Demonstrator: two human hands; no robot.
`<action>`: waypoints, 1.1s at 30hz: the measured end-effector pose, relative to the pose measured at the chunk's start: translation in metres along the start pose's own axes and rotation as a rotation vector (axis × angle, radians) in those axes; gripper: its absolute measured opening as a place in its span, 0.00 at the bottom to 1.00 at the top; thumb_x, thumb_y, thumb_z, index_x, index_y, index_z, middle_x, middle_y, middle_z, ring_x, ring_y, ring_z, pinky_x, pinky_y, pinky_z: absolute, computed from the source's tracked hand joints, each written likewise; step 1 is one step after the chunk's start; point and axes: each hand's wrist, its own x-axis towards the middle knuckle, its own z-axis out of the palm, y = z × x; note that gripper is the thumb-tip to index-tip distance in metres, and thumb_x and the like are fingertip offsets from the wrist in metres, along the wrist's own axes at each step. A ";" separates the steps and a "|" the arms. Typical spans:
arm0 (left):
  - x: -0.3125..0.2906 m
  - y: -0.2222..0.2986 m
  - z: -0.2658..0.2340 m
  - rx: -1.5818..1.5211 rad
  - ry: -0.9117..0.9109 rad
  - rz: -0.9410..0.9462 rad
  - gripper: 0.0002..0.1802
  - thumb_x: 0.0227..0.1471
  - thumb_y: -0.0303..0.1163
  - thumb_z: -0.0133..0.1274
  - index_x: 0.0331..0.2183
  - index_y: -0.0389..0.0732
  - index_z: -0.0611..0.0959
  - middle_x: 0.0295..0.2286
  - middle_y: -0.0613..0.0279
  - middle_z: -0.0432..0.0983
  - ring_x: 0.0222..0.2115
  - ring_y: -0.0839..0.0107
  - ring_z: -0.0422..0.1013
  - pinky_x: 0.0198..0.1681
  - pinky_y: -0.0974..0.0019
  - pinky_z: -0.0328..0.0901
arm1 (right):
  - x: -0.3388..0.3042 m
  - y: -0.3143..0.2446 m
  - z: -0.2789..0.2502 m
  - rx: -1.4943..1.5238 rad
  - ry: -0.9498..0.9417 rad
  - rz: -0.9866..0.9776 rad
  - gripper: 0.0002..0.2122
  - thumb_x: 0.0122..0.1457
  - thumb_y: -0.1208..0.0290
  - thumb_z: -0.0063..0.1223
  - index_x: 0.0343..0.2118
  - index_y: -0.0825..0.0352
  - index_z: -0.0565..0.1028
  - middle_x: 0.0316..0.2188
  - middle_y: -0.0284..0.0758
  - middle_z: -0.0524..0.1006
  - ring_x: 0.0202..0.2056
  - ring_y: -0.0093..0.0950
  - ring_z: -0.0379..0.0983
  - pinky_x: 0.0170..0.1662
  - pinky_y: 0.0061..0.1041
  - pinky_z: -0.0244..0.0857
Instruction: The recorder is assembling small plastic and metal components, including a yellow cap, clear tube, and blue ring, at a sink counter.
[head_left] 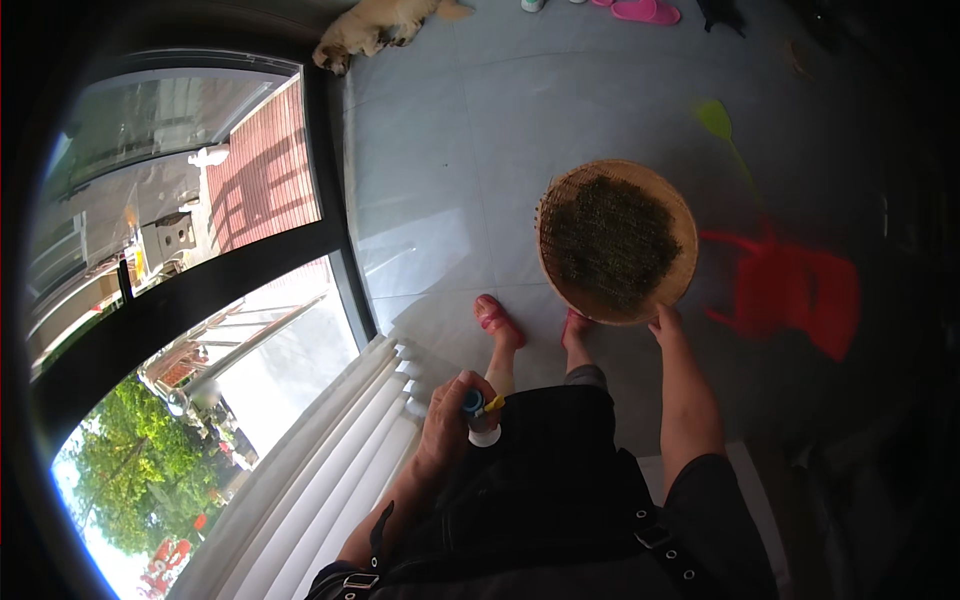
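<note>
My right hand (664, 319) grips the near rim of a round woven bamboo basket (684, 262), held out ahead of me above the floor. Dark green, dried-looking leaves or herbs (615, 243) are heaped over most of its inside. Close to my body on the left, the fingers of my left hand (447, 418) wrap round a small bottle (483, 437). It has a white body, a dark blue part and a yellow piece sticking out sideways. My left hand is well apart from the basket. The basket partly hides my right foot.
A red plastic chair (800, 295) stands right of the basket, with a green fly swatter (715, 120) beyond it. A tan dog (375, 30) lies by the glass door (270, 160). Pink slippers (645, 11) lie far ahead. White blinds (320, 490) hang at my left.
</note>
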 end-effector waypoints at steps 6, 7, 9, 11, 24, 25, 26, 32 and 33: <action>-0.002 -0.002 -0.020 0.017 -0.019 -0.042 0.27 0.61 0.48 0.36 0.24 0.36 0.75 0.19 0.56 0.73 0.19 0.71 0.69 0.27 0.69 0.63 | -0.005 0.005 -0.001 -0.167 0.164 0.019 0.24 0.62 0.62 0.49 0.59 0.64 0.60 0.59 0.41 0.60 0.58 0.39 0.58 0.62 0.43 0.49; -0.003 -0.003 -0.024 0.013 -0.011 -0.054 0.26 0.61 0.47 0.37 0.23 0.36 0.75 0.19 0.57 0.73 0.19 0.71 0.69 0.27 0.70 0.63 | -0.002 0.009 -0.005 -0.172 0.160 0.010 0.24 0.62 0.62 0.49 0.59 0.64 0.60 0.59 0.41 0.60 0.58 0.39 0.58 0.62 0.43 0.49; 0.003 -0.007 -0.032 0.005 -0.005 -0.061 0.25 0.60 0.46 0.38 0.23 0.36 0.75 0.19 0.57 0.73 0.19 0.71 0.69 0.26 0.70 0.62 | 0.014 0.019 -0.016 0.013 0.147 0.111 0.25 0.61 0.62 0.50 0.58 0.64 0.60 0.57 0.40 0.64 0.59 0.37 0.58 0.64 0.41 0.46; 0.000 -0.012 -0.040 -0.042 0.005 -0.110 0.22 0.58 0.43 0.39 0.22 0.37 0.75 0.19 0.57 0.72 0.19 0.71 0.68 0.25 0.70 0.62 | 0.023 0.029 -0.017 0.205 0.000 0.075 0.22 0.61 0.65 0.51 0.55 0.65 0.63 0.53 0.39 0.67 0.55 0.34 0.63 0.60 0.38 0.54; -0.015 -0.033 -0.072 -0.112 -0.012 -0.110 0.21 0.58 0.43 0.43 0.21 0.39 0.77 0.17 0.66 0.71 0.19 0.79 0.66 0.24 0.75 0.58 | -0.044 0.023 0.009 0.330 -0.096 -0.112 0.08 0.53 0.80 0.51 0.35 0.66 0.68 0.27 0.31 0.70 0.25 0.21 0.66 0.26 0.19 0.63; -0.018 -0.030 -0.073 -0.114 0.011 -0.103 0.21 0.58 0.42 0.44 0.20 0.39 0.76 0.16 0.65 0.71 0.17 0.79 0.65 0.23 0.75 0.58 | -0.057 0.016 0.007 0.317 -0.099 -0.135 0.08 0.53 0.80 0.51 0.35 0.66 0.68 0.27 0.31 0.70 0.25 0.21 0.66 0.26 0.19 0.63; -0.021 -0.029 -0.075 -0.113 0.028 -0.098 0.21 0.58 0.42 0.45 0.19 0.40 0.75 0.15 0.64 0.71 0.16 0.78 0.65 0.21 0.75 0.58 | -0.068 0.014 0.002 0.291 -0.090 -0.137 0.08 0.53 0.81 0.50 0.36 0.66 0.68 0.28 0.31 0.69 0.25 0.21 0.66 0.26 0.20 0.63; -0.036 -0.031 -0.116 -0.176 0.019 -0.028 0.13 0.57 0.36 0.48 0.23 0.40 0.77 0.18 0.68 0.71 0.18 0.80 0.66 0.21 0.76 0.59 | -0.149 -0.012 0.002 -0.042 -0.225 -0.282 0.03 0.53 0.78 0.50 0.29 0.64 0.69 0.23 0.29 0.69 0.25 0.20 0.67 0.28 0.20 0.60; -0.038 -0.034 -0.125 -0.167 0.038 -0.013 0.12 0.56 0.35 0.48 0.25 0.39 0.77 0.19 0.68 0.71 0.18 0.80 0.67 0.20 0.76 0.59 | -0.165 -0.019 0.009 -0.062 -0.232 -0.305 0.03 0.53 0.78 0.50 0.29 0.64 0.69 0.23 0.29 0.69 0.25 0.20 0.67 0.28 0.20 0.60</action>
